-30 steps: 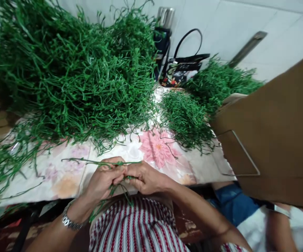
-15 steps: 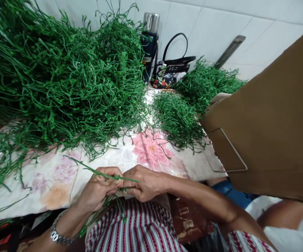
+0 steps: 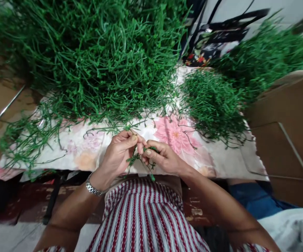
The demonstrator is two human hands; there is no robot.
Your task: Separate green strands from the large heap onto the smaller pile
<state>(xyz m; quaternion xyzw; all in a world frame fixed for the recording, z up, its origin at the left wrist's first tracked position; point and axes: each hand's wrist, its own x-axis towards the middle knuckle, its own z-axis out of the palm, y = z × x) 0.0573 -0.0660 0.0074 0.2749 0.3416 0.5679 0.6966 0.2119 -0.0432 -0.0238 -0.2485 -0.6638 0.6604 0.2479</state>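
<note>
Green stems (image 3: 138, 160) sit pinched between the left hand (image 3: 118, 154) and right hand (image 3: 163, 157), mid-frame, below the big pile (image 3: 96, 59).

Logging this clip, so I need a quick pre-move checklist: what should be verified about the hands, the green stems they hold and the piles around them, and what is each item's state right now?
1. Left hand pinches the green stems: ok.
2. Right hand closed on the same stems: ok.
3. Stems held over the edge of the floral cloth, apart from the big pile: ok.
4. Smaller pile out of the hands' way: ok.
5. Number of stems in the grip: cannot tell.
6. Cardboard clear of the right arm: ok.
</note>
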